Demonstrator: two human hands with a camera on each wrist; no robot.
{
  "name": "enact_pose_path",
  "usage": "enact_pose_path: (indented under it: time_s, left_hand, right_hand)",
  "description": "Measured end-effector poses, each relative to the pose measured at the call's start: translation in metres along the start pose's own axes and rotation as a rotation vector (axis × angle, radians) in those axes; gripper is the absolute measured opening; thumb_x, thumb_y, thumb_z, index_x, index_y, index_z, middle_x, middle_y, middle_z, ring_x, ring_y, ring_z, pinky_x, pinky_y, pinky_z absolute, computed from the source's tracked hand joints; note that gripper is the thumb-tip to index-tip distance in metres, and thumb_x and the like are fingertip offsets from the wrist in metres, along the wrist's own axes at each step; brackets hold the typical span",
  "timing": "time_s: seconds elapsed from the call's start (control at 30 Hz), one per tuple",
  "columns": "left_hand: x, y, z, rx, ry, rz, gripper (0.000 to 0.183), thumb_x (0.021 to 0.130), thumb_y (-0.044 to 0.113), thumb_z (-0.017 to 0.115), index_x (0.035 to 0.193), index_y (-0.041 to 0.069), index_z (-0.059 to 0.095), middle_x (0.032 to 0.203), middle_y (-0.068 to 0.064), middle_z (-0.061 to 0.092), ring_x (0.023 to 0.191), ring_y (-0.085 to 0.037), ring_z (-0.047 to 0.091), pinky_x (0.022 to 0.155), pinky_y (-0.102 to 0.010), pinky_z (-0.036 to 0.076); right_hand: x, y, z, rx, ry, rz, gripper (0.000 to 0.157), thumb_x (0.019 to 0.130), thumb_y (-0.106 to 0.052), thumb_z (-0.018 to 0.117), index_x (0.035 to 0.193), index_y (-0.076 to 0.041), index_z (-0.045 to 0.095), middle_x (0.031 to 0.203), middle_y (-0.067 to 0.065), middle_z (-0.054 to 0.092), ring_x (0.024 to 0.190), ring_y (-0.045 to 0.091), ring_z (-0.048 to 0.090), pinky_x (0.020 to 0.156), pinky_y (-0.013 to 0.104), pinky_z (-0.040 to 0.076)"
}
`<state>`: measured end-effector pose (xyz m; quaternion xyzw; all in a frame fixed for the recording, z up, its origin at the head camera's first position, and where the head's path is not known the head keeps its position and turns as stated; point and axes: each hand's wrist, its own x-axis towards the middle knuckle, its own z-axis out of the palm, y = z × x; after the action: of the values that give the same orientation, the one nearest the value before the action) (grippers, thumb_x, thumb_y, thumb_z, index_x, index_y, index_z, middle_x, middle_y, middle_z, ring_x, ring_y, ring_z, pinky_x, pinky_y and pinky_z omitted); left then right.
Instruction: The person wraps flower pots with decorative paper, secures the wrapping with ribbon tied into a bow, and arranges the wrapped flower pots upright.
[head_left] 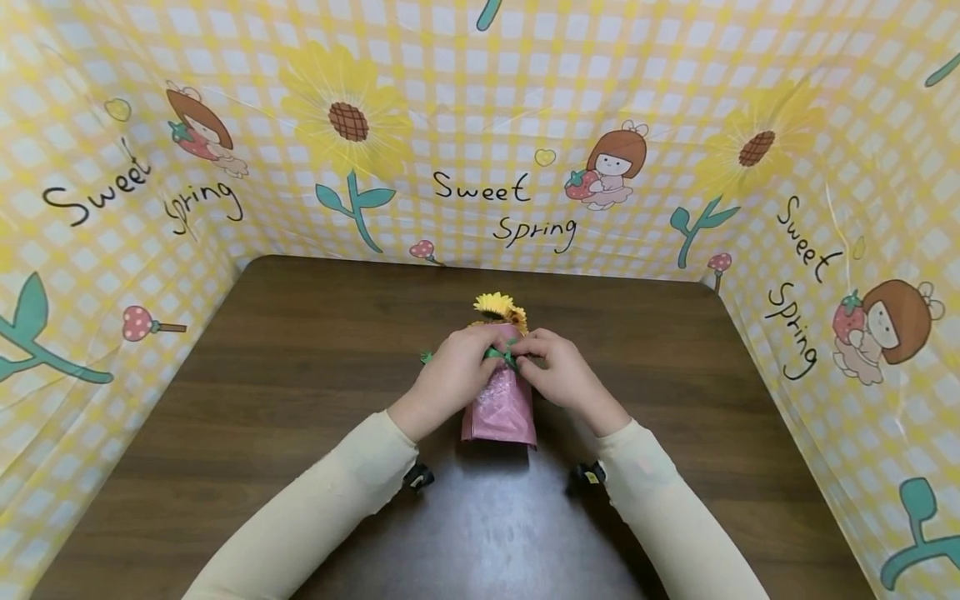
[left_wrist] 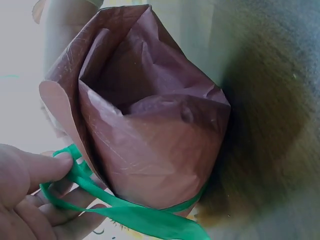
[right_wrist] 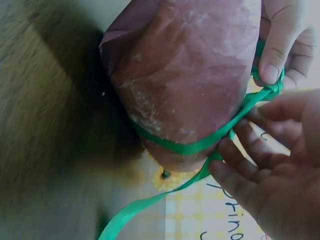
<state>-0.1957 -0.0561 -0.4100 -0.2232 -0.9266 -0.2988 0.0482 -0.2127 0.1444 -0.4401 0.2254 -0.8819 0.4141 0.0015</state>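
Green ribbon [right_wrist: 180, 146] girds pink wrap [head_left: 498, 412] across its long axis near the flowers [head_left: 495, 305], left hand [head_left: 459, 367] pinching ribbon at wrap's left, right hand [head_left: 564, 372] equally near at wrap's right, touching ribbon, grip unclear.

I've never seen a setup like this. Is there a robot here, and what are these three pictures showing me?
No robot: these are a person's bare left hand and right hand. The wide picture comes from a camera worn on the head, looking forward and down. The other two come from cameras on the left and right wrists, so each shows that hand's work up close.

Below is a dark brown table, with a yellow checked cloth around it. Between the hands is a pink wrapper, with yellow flowers showing at its far end. A green ribbon runs around the wrapper; the left hand pinches it, and the right hand's fingers hold it too.
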Motion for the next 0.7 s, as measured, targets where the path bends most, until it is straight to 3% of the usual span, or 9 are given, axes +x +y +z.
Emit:
enact_pose_path:
  time_s: [0.17, 0.33, 0.47, 0.7]
  left_hand:
    - [0.002, 0.000, 0.000, 0.002, 0.026, -0.022, 0.013, 0.096, 0.010, 0.072, 0.108, 0.015, 0.071, 0.114, -0.002, 0.071, 0.097, -0.017, 0.067, 0.084, -0.036, 0.056]
    - [0.002, -0.001, -0.001, -0.004, 0.023, -0.040, 0.017, 0.097, 0.009, 0.070, 0.113, 0.013, 0.072, 0.118, -0.004, 0.071, 0.102, -0.019, 0.067, 0.088, -0.039, 0.056]
    - [0.001, -0.003, -0.002, -0.004, 0.018, -0.048, 0.020, 0.097, 0.009, 0.070, 0.117, 0.012, 0.072, 0.118, -0.005, 0.071, 0.102, -0.019, 0.067, 0.087, -0.039, 0.057]
    - [0.002, -0.002, -0.003, -0.016, 0.015, -0.042, 0.020, 0.097, 0.010, 0.070, 0.117, 0.010, 0.072, 0.115, -0.006, 0.072, 0.101, -0.018, 0.068, 0.086, -0.037, 0.057]
  right_hand:
    - [-0.004, 0.001, 0.000, 0.041, -0.053, -0.045, 0.014, 0.093, -0.015, 0.076, 0.105, -0.009, 0.076, 0.108, 0.004, 0.063, 0.106, 0.024, 0.061, 0.092, 0.051, 0.052]
    - [0.002, -0.003, 0.006, -0.017, -0.042, -0.029, 0.021, 0.088, -0.028, 0.083, 0.085, -0.015, 0.066, 0.094, 0.002, 0.055, 0.090, 0.022, 0.054, 0.078, 0.037, 0.047]
    - [0.004, -0.007, 0.011, -0.111, 0.003, -0.034, 0.027, 0.087, -0.026, 0.082, 0.078, -0.016, 0.059, 0.085, 0.001, 0.050, 0.083, 0.019, 0.048, 0.072, 0.032, 0.042]
    - [-0.006, -0.014, 0.014, -0.345, 0.163, -0.054, 0.008, 0.086, -0.019, 0.074, 0.089, -0.015, 0.067, 0.086, 0.000, 0.058, 0.080, 0.019, 0.054, 0.069, 0.037, 0.049]
